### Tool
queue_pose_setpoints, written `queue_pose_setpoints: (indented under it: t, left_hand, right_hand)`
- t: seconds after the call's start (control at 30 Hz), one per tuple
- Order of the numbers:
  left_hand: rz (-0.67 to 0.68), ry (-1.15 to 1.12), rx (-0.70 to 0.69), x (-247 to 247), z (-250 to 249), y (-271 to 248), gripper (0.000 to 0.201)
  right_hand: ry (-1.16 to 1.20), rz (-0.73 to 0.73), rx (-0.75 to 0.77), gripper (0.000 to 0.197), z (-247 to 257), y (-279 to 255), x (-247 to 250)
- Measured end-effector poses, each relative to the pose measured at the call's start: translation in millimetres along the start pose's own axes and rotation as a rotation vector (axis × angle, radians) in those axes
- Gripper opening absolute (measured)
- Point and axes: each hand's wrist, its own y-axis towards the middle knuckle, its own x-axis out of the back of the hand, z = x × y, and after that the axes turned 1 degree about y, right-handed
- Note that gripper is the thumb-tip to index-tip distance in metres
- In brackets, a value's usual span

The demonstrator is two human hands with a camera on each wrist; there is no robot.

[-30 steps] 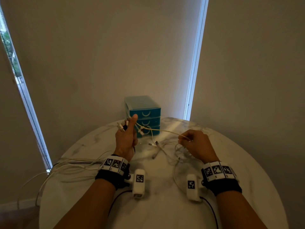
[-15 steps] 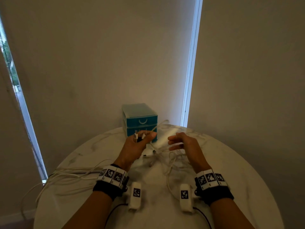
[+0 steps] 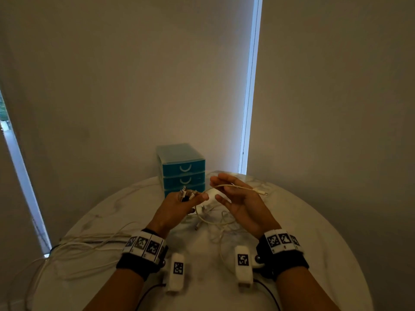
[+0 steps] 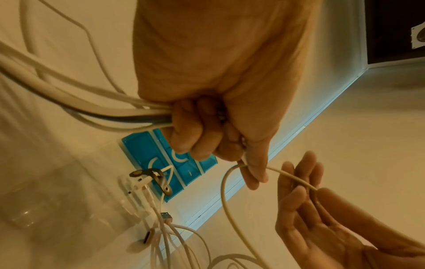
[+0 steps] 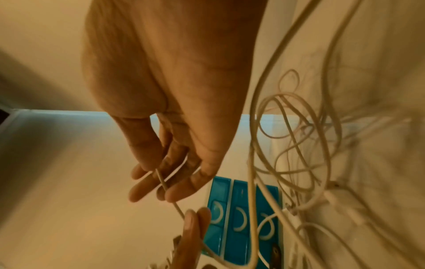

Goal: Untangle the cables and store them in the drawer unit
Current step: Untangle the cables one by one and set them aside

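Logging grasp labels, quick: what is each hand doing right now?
Left hand: closed, gripping a bundle of white cable ends and pinching a thin white cable.
Right hand: open, fingers straight, that cable lying across them.
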Motion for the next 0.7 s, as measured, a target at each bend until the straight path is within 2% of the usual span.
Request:
queue_pose_setpoints:
  t: [0.13, 0.23, 0.3, 0.4, 0.5, 0.6, 0.7]
  left_hand:
    - [-0.006, 0.061, 0.017, 1.4, 1.3, -1.9, 0.031]
    - [0.112, 0.134, 0.073, 1.7, -0.6, -6.9, 0.03]
    - [0.203, 0.191, 0.081, -1.3, -3.9, -10.0, 0.029]
    - [0.276, 0.23, 0.039, -4.9, -7.5, -11.6, 0.028]
    - [0.331, 0.216, 0.0, -8.0, -11.0, -13.3, 0.033]
    - [0.273, 0.171, -0.031, -12.2, -12.9, -12.7, 0.028]
    - [0.101, 0.031, -0.045, -12.9, -14.4, -10.3, 0.013]
  right_hand:
    - [0.025, -0.003, 0.085, 0.036, -6.3, 2.4, -9.2]
    - [0.27, -0.082, 0.17, 0.027, 1.6, 3.5, -11.5]
    - [0.462, -0.08, 0.194, 0.023, 15.5, -1.5, -13.6]
    - [0.609, -0.052, 0.173, 0.028, 29.7, -9.8, -22.1]
    - [0.621, -0.041, 0.13, 0.033, 30.4, -13.0, -30.7]
    - [0.626, -0.025, 0.097, 0.033, 28.8, -12.7, -33.9]
    - [0.648, -0.035, 0.119, 0.029, 27.9, -11.7, -28.5]
